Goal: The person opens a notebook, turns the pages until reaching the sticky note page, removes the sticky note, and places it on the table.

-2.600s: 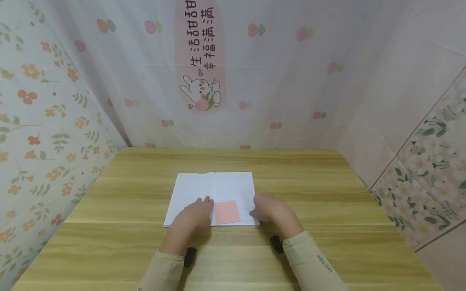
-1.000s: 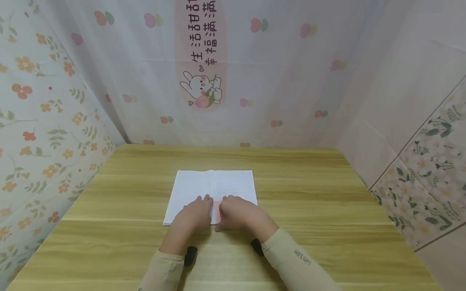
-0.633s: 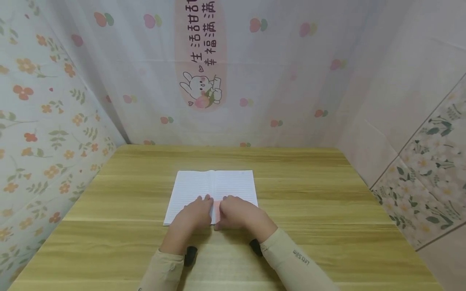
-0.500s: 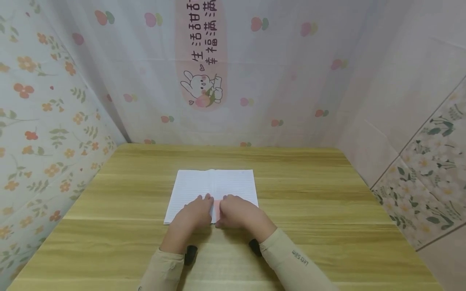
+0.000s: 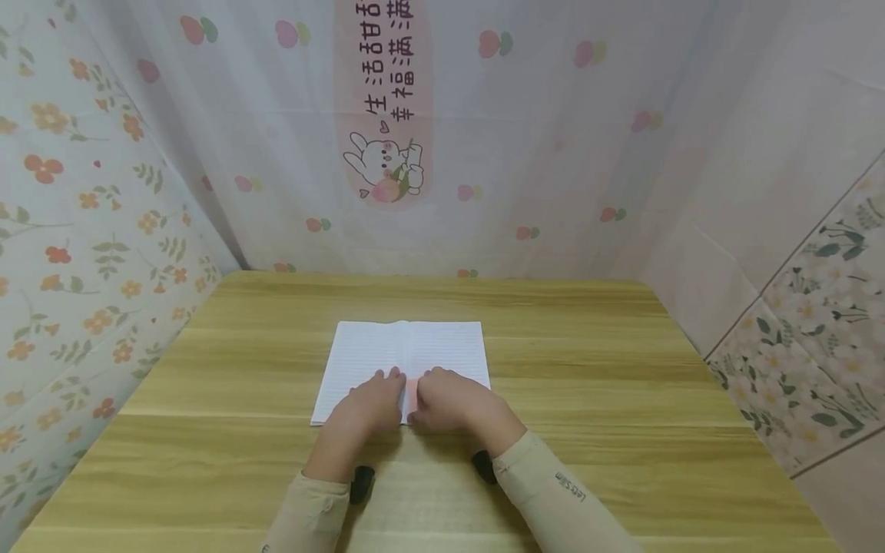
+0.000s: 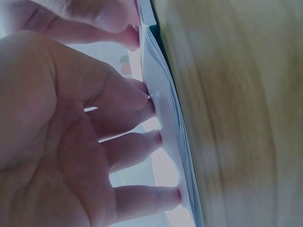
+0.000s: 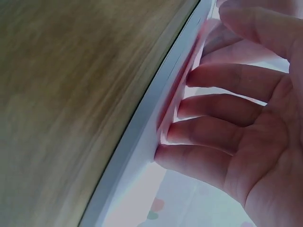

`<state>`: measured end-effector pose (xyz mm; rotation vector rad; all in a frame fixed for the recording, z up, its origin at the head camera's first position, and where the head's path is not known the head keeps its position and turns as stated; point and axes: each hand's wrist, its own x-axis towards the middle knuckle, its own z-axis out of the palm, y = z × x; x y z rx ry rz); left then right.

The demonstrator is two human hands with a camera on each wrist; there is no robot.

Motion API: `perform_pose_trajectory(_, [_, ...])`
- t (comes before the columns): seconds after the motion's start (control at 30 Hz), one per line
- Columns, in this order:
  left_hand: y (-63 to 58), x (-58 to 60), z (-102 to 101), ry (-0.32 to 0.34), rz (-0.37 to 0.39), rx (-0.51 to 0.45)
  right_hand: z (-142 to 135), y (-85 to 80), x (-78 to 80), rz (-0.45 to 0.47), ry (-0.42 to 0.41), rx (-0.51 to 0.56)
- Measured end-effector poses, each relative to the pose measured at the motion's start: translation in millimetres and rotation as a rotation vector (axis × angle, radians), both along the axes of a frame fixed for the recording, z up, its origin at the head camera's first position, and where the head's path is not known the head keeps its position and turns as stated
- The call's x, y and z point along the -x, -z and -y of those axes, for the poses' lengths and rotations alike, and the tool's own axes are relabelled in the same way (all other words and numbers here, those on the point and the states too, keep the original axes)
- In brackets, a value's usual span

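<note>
An open lined notebook [image 5: 442, 342] lies on the wooden table. On its right page, close to the fold, is a pink sticky note [image 5: 412, 392], mostly covered by my right hand [image 5: 452, 403]. In the right wrist view the fingertips [image 7: 165, 153] of that hand press down along the pink paper [image 7: 176, 97], with the thumb held off it. My left hand [image 5: 366, 407] rests on the left page beside the fold. Its spread fingers [image 6: 147, 198] touch the paper in the left wrist view. Neither hand grips anything.
Bare wooden tabletop [image 5: 588, 369] surrounds the notebook. A printed curtain [image 5: 553, 153] hangs behind the table's far edge, with floral cloth [image 5: 104, 253] at the left and a patterned panel [image 5: 795, 369] at the right.
My right hand has moved left from the notebook's right edge onto the sticky note, covering most of it. Lately its thumb has drawn slightly inward. The left hand stays in place.
</note>
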<state>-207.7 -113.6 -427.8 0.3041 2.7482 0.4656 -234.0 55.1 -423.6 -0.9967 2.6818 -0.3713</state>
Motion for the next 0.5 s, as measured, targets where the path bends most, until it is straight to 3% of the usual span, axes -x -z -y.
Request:
perform_pose_trajectory(0.3, [-0.1,-0.6,-3.7,0.012,-0.026,0.011,-1.9,3.7,-2.8,-0.078,-0.017,-0.054])
perform_pose_trajectory(0.4, [0.3,0.1,-4.7,0.018,-0.027,0.019,-10.5,2.6,3.7,-0.039,0.02,0.041])
perform_pose_trajectory(0.5, [0.2,0.4,-5.7,0.026,-0.016,0.034,-26.0,3.0,16.3,-0.006,0.121,0.211])
